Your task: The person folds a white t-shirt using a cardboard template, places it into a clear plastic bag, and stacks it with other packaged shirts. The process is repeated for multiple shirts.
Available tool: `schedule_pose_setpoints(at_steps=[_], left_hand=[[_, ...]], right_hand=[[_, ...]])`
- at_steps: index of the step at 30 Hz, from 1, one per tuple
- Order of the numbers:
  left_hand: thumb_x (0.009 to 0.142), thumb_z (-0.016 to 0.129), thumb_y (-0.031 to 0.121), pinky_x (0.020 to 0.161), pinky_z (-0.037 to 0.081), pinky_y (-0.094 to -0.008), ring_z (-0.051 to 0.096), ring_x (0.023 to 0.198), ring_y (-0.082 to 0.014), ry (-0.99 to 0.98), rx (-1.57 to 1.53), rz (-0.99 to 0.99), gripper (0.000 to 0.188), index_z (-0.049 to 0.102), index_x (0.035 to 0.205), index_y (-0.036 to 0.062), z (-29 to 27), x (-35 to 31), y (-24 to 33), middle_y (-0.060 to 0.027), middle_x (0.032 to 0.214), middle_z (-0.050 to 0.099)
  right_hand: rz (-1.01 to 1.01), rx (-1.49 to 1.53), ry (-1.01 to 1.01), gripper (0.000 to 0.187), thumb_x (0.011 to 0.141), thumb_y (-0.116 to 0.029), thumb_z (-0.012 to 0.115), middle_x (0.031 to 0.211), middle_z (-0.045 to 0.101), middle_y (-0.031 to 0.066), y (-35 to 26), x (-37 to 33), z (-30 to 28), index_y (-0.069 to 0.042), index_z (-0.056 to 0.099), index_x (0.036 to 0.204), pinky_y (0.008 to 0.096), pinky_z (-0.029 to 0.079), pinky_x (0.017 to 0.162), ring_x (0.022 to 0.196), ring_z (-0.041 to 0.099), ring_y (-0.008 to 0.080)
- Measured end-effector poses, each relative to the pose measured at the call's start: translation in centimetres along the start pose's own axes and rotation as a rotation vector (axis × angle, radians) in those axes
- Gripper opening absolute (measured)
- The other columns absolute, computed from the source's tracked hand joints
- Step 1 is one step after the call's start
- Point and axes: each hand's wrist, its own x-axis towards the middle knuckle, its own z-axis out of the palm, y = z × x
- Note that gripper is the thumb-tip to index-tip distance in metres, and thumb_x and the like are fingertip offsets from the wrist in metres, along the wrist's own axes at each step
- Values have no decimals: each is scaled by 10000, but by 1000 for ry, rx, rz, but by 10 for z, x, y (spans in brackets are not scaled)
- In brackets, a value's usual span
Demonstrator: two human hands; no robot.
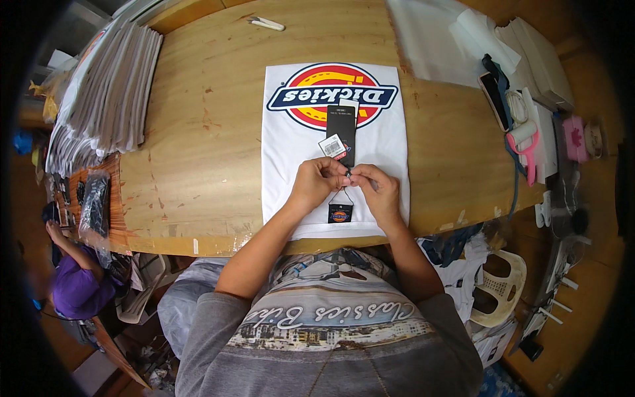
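Observation:
A folded white T-shirt (291, 159) with a large red, yellow and navy logo lies flat on the wooden table (211, 145), its collar side toward me. Over its middle, my left hand (321, 182) and my right hand (376, 188) meet, fingertips pinched together on the dark string of a hang tag. The black hang tag (341, 122) stretches away from my fingers across the logo, with a white barcode sticker (332, 147) beside it. Below my fingers a thin string loop runs to the black neck label (340, 213) of the shirt.
A tall stack of folded white shirts (109, 92) stands at the left. White thread snips (266, 24) lie at the far edge. On the right are a pink tape dispenser (526, 155), a phone (495, 99) and a plastic sheet (436, 40). Another person (79, 284) sits at lower left.

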Motion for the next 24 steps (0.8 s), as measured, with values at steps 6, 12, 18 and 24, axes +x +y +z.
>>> schedule_pose_setpoints(at_steps=[6, 12, 18, 24], left_hand=[[694, 646, -6, 501, 409, -185, 498, 563, -60, -3, 36, 23, 113, 559, 758, -38, 0, -2, -1, -38, 650, 569], [698, 628, -36, 518, 426, -194, 511, 578, -78, -11, 67, 34, 112, 550, 777, -51, 0, -3, -4, -57, 674, 573], [685, 644, -27, 487, 405, -190, 501, 548, -63, 9, 38, 58, 120, 544, 749, -37, 0, -1, -5, -41, 637, 559], [683, 654, -5, 434, 383, -191, 483, 480, -71, 36, -82, -91, 140, 516, 708, -9, -1, 2, 5, -39, 601, 537]], right_hand=[[-145, -173, -5, 128, 725, 46, 534, 741, 595, 136, 9, 0, 0, 20, 565, 846, 271, 461, 571, 659, 604, 215], [-242, -273, -27, 142, 719, 51, 513, 717, 581, 134, 4, 1, -1, 15, 555, 850, 303, 457, 566, 648, 588, 244], [-192, -251, -37, 146, 707, 62, 541, 714, 587, 119, 4, 2, -1, 22, 561, 845, 268, 455, 576, 629, 580, 192], [-125, -136, -103, 297, 669, 27, 605, 740, 596, 105, 0, -1, -3, 3, 555, 961, 257, 471, 639, 654, 585, 168]])
